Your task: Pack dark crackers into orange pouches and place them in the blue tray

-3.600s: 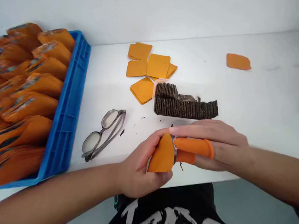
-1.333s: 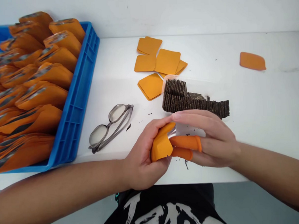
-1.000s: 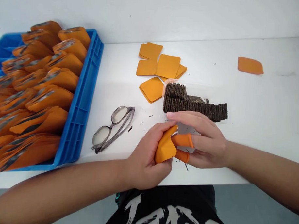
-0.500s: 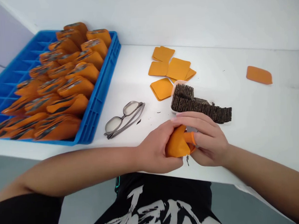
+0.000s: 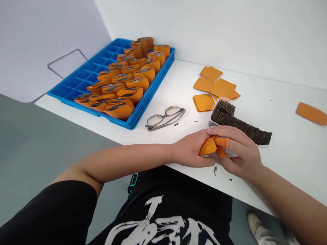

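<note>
My left hand (image 5: 191, 150) is wrapped round a bent orange sheet or pouch (image 5: 208, 147) near the table's front edge. Two fingers of my right hand (image 5: 243, 153) wear orange finger cots (image 5: 222, 142) and pinch at the right end of that orange piece. Whatever lies inside it is hidden by my fingers. Just beyond my hands stand thin dark slices (image 5: 242, 127) packed in a row, part of them in a shallow clear container (image 5: 211, 117). Behind the container lie several flat orange sheets (image 5: 223, 88), some overlapping.
At the left, a blue divided tray (image 5: 152, 98) holds many folded orange packets (image 5: 136, 82) with dark edges. Folded glasses (image 5: 164, 119) lie between tray and hands. One orange sheet (image 5: 312, 113) lies far right. Dark crumbs (image 5: 215, 170) dot the white table. A shoe (image 5: 254, 222) shows below.
The view has swung left, so the tray and table things appear farther right. My right fingers have shifted slightly at the orange piece, and both cots now show. My left hand keeps its hold.
</note>
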Available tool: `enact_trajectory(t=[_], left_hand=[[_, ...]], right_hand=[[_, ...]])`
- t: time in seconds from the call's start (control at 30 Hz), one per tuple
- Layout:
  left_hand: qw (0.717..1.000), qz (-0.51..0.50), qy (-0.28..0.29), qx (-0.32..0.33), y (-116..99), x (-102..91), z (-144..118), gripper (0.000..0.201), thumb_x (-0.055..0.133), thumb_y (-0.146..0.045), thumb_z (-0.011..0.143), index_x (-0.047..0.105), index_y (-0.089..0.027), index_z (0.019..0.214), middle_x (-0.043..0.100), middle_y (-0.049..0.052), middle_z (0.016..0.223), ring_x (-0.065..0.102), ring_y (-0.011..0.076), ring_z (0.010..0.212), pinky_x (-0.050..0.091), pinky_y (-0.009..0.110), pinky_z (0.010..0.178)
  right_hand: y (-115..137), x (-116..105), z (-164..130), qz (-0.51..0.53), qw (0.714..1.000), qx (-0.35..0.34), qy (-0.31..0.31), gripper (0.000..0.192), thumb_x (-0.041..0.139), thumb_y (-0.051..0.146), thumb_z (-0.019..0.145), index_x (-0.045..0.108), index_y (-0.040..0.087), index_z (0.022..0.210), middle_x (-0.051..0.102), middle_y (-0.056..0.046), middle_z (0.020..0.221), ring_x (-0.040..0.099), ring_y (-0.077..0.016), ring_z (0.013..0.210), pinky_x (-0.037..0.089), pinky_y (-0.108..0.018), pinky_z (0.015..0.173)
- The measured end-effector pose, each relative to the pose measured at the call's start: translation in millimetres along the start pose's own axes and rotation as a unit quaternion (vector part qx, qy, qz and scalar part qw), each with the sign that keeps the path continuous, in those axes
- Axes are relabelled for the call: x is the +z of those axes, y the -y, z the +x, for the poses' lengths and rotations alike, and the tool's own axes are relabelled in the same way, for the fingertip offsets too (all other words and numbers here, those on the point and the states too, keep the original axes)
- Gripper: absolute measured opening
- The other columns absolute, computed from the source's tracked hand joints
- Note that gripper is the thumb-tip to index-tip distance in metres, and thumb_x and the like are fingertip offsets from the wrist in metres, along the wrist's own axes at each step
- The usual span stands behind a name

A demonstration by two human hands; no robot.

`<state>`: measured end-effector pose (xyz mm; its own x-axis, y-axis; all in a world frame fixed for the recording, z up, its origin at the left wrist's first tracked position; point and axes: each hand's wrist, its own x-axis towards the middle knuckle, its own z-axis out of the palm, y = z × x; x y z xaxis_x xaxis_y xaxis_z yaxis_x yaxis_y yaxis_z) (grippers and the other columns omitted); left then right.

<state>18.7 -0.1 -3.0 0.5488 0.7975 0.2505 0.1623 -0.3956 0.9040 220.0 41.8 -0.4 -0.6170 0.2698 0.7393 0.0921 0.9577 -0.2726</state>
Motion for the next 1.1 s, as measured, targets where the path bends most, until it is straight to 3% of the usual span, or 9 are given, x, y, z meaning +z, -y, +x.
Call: enact_trajectory(t=[0.1, 0.23, 0.37, 0.6, 0.8, 0.97, 1.03, 1.1], left_hand=[[0.999, 0.019, 0.008, 0.026, 2.9, 0.7, 0.4, 0.043, 0.07, -0.027, 0.078, 0.055, -0.016, 0.118, 0.066, 0.008, 0.111, 0.066, 0.0238, 0.099, 0.059, 0.04, 0.088], [0.994, 0.102, 0.014, 0.022, 7.4, 8.0, -1.9, 0.07, 0.072, -0.038, 0.079, 0.049, -0.007, 0.137, 0.061, 0.021, 0.134, 0.061, 0.0343, 0.123, 0.051, 0.05, 0.112], [0.989, 0.149, 0.008, -0.008, 3.6, 16.5, -10.1, 0.08, 0.072, -0.044, 0.079, 0.047, -0.002, 0.143, 0.059, 0.025, 0.139, 0.059, 0.0397, 0.128, 0.049, 0.054, 0.114], [0.98, 0.197, -0.011, -0.03, -12.1, 27.2, -31.2, 0.086, 0.068, -0.047, 0.085, 0.035, -0.009, 0.155, 0.06, 0.018, 0.145, 0.063, 0.0323, 0.128, 0.052, 0.043, 0.111], [0.955, 0.287, 0.062, -0.039, -17.2, 41.0, -41.2, 0.124, 0.073, -0.061, 0.082, 0.01, 0.009, 0.161, 0.043, 0.032, 0.158, 0.052, 0.0414, 0.143, 0.037, 0.049, 0.124], [0.978, 0.198, 0.012, -0.057, -20.8, 42.8, -51.6, 0.119, 0.073, -0.054, 0.085, 0.004, -0.005, 0.168, 0.03, 0.024, 0.172, 0.042, 0.039, 0.155, 0.031, 0.05, 0.13], [0.988, 0.145, -0.025, -0.045, -23.3, 42.5, -64.7, 0.111, 0.069, -0.056, 0.09, 0.009, -0.008, 0.169, 0.028, 0.022, 0.174, 0.038, 0.0396, 0.158, 0.028, 0.052, 0.132], [0.995, 0.08, -0.047, -0.026, -28.2, 41.5, -85.0, 0.102, 0.068, -0.056, 0.093, 0.019, -0.008, 0.169, 0.035, 0.023, 0.171, 0.041, 0.0405, 0.157, 0.029, 0.052, 0.132]], right_hand=[[0.9, 1.4, -0.1, -0.006, 1.0, 0.0, -0.005, 0.026, 0.064, 0.001, 0.076, 0.065, 0.019, 0.094, 0.076, -0.014, 0.116, 0.073, -0.0305, 0.106, 0.064, -0.05, 0.088], [3.5, -2.3, -4.3, -0.003, 1.0, 0.008, -0.009, 0.027, 0.055, 0.002, 0.075, 0.064, 0.019, 0.094, 0.073, -0.012, 0.109, 0.071, -0.0294, 0.099, 0.062, -0.048, 0.082], [5.4, -6.1, -10.2, -0.004, 0.999, 0.03, -0.013, 0.034, 0.051, 0.002, 0.075, 0.065, 0.019, 0.1, 0.069, -0.01, 0.103, 0.069, -0.0272, 0.094, 0.059, -0.045, 0.08], [5.8, -3.7, -14.8, -0.008, 0.999, 0.029, -0.015, 0.036, 0.047, 0.0, 0.076, 0.064, 0.02, 0.101, 0.067, -0.01, 0.102, 0.066, -0.025, 0.09, 0.055, -0.043, 0.077], [2.8, -5.7, -15.3, 0.005, 1.0, 0.024, 0.01, 0.029, 0.047, 0.003, 0.08, 0.064, 0.02, 0.096, 0.067, -0.008, 0.099, 0.067, -0.0203, 0.083, 0.057, -0.038, 0.071], [-4.0, -8.1, -20.0, -0.005, 0.999, 0.045, 0.018, 0.032, 0.047, 0.002, 0.078, 0.064, 0.024, 0.095, 0.068, -0.007, 0.098, 0.068, -0.0222, 0.082, 0.056, -0.04, 0.069], [-4.1, -10.1, -23.2, -0.008, 0.998, 0.061, 0.022, 0.033, 0.049, 0.001, 0.082, 0.065, 0.027, 0.096, 0.069, -0.008, 0.097, 0.068, -0.0245, 0.08, 0.054, -0.044, 0.067], [-3.1, -11.5, -26.2, 0.0, 0.996, 0.091, 0.024, 0.031, 0.053, 0.004, 0.089, 0.068, 0.029, 0.1, 0.069, -0.01, 0.095, 0.067, -0.0279, 0.081, 0.052, -0.048, 0.066]])
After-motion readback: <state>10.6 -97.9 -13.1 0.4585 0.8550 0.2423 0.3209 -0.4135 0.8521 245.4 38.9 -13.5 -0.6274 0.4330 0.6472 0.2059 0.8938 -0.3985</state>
